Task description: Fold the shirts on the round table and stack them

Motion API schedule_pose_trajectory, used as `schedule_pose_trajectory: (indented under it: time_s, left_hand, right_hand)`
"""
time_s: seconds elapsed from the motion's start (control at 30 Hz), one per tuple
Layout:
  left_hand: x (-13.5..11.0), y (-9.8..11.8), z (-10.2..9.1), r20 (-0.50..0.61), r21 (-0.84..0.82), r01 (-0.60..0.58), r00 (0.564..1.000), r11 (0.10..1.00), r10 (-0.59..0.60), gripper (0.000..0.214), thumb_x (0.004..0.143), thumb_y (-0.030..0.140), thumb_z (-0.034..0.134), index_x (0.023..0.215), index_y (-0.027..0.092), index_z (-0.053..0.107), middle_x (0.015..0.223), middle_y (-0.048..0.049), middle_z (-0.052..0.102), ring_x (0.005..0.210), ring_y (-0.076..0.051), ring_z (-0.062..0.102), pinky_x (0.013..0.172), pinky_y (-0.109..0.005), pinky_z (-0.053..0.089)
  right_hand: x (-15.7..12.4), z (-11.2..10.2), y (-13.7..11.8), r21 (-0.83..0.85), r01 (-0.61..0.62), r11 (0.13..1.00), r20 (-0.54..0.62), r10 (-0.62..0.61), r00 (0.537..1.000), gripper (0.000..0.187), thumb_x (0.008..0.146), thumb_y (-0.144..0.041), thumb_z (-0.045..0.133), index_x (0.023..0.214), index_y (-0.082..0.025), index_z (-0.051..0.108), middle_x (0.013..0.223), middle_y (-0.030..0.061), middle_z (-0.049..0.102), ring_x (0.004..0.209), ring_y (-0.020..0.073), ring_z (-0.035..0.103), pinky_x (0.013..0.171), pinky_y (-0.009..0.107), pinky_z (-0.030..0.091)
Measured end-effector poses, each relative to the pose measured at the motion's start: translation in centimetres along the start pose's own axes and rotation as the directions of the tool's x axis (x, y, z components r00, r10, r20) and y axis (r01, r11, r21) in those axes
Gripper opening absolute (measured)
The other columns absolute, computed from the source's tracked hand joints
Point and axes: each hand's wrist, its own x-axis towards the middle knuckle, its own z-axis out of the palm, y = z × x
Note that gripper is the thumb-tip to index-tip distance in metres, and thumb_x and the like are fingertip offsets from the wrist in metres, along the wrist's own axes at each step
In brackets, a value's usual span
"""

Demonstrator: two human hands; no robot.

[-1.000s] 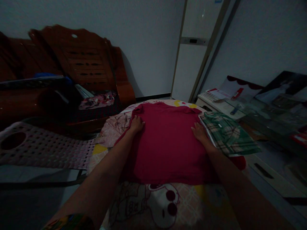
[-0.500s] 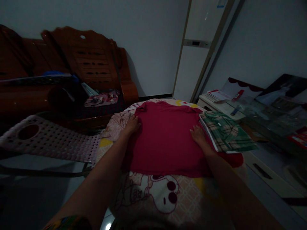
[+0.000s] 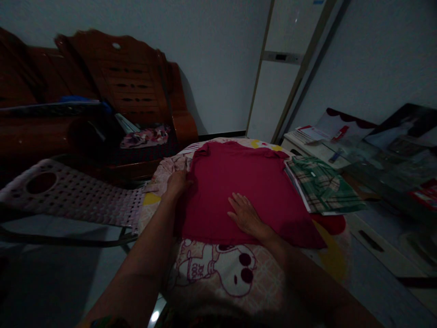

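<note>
A dark pink short-sleeved shirt (image 3: 218, 196) lies spread out over a round table, its lower edge towards me. My right hand (image 3: 246, 216) rests flat on the lower middle of it, fingers spread, holding nothing. At the shirt's left edge is my left hand (image 3: 178, 183), fingers lying over the fabric beside a crumpled pale pink cloth (image 3: 169, 168); its fingers look stretched out, though dim light blurs them. Against the shirt's right side sits a folded green plaid garment (image 3: 321, 182) on a stack with white edges.
The patterned tablecloth (image 3: 235, 273) shows a cartoon dog. A woven chair (image 3: 92, 191) stands at left, with a carved wooden sofa (image 3: 129, 86) behind it. To the right is a low cabinet (image 3: 368, 239) with a glass top and papers. A tall white appliance (image 3: 275, 91) stands behind.
My right hand has moved left from the shirt's right side to its lower middle. My left hand has slid slightly left and towards me. The shirt's lower right corner now spreads further right.
</note>
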Motion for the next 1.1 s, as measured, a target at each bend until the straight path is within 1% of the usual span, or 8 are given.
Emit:
schedule_pose_trajectory:
  time_s: [0.13,0.23,0.37,0.53,0.63,0.8,0.93,1.1]
  left_hand:
    - [-0.2,-0.3,0.3,-0.049,-0.067,0.038,0.998,0.997,-0.041,0.042,0.087,0.041,0.056,0.120,0.018,0.069,0.115,-0.0154,0.072,0.110,-0.032,0.066,0.088,-0.036,0.051]
    - [-0.3,-0.5,0.5,-0.101,-0.124,0.062,0.992,0.990,-0.075,0.041,0.090,0.038,0.052,0.121,0.019,0.069,0.114,-0.0136,0.073,0.108,-0.031,0.066,0.089,-0.037,0.051]
    - [-0.3,-0.4,0.5,-0.104,-0.148,0.085,0.989,0.985,-0.101,0.040,0.088,0.037,0.054,0.117,0.018,0.072,0.110,-0.0133,0.074,0.107,-0.031,0.066,0.089,-0.038,0.050]
    - [-0.4,-0.1,0.1,-0.084,-0.138,0.102,0.990,0.985,-0.114,0.040,0.088,0.038,0.052,0.116,0.017,0.073,0.111,-0.0141,0.073,0.106,-0.033,0.066,0.088,-0.039,0.050]
    - [-0.3,0.0,0.1,-0.082,-0.127,0.102,0.990,0.987,-0.113,0.040,0.087,0.038,0.053,0.114,0.018,0.073,0.109,-0.0131,0.073,0.104,-0.032,0.066,0.087,-0.037,0.051]
    - [-0.1,-0.1,0.1,-0.082,-0.137,0.094,0.991,0.986,-0.106,0.038,0.086,0.039,0.054,0.111,0.018,0.073,0.105,-0.0121,0.073,0.100,-0.030,0.066,0.083,-0.035,0.052]
    - [-0.1,0.0,0.2,-0.095,-0.125,0.100,0.989,0.987,-0.112,0.038,0.086,0.039,0.054,0.111,0.018,0.073,0.108,-0.0133,0.073,0.103,-0.031,0.065,0.085,-0.038,0.052]
    - [0.0,-0.2,0.4,-0.106,-0.137,0.104,0.987,0.985,-0.119,0.036,0.085,0.039,0.055,0.109,0.018,0.074,0.103,-0.0129,0.073,0.101,-0.032,0.066,0.086,-0.039,0.052]
  right_hand:
    - [-0.5,-0.2,0.4,0.028,0.030,0.999,0.000,-0.030,1.000,0.047,0.096,-0.030,0.053,0.140,-0.016,0.056,0.154,0.0161,0.044,0.145,0.0279,0.037,0.119,0.051,0.029]
    - [-0.8,-2.0,1.1,0.182,0.058,0.982,-0.004,-0.059,0.998,0.035,0.092,-0.020,0.054,0.124,-0.018,0.068,0.139,0.0140,0.061,0.132,0.0231,0.053,0.112,0.044,0.040]
    - [-2.0,-4.6,1.8,0.386,0.002,0.923,0.043,-0.020,0.999,0.021,0.090,-0.022,0.057,0.100,-0.021,0.075,0.104,0.0068,0.076,0.096,0.0183,0.069,0.089,0.033,0.051]
    - [-5.2,-6.5,2.4,0.461,-0.167,0.872,0.226,0.066,0.972,0.016,0.085,-0.032,0.064,0.082,-0.019,0.073,0.073,0.0001,0.072,0.067,0.0143,0.065,0.061,0.023,0.044]
    - [-7.4,-7.0,2.7,0.361,-0.175,0.916,0.258,0.082,0.963,0.016,0.084,-0.034,0.068,0.081,-0.019,0.071,0.068,-0.0008,0.068,0.061,0.0131,0.061,0.056,0.022,0.039]
    - [-9.7,-6.7,1.5,0.038,0.007,0.999,0.062,-0.010,0.998,0.019,0.085,-0.034,0.072,0.096,-0.019,0.069,0.088,0.0064,0.070,0.079,0.0189,0.064,0.069,0.028,0.044]
    - [-10.0,-5.7,-0.4,-0.148,0.148,0.978,0.024,-0.146,0.989,0.015,0.089,-0.030,0.067,0.098,-0.018,0.068,0.093,0.0088,0.067,0.087,0.0221,0.061,0.074,0.031,0.044]
    - [-9.4,-4.8,-2.2,-0.286,0.208,0.935,0.057,-0.200,0.978,0.012,0.094,-0.029,0.059,0.093,-0.019,0.065,0.091,0.0082,0.063,0.085,0.0214,0.056,0.069,0.030,0.040]
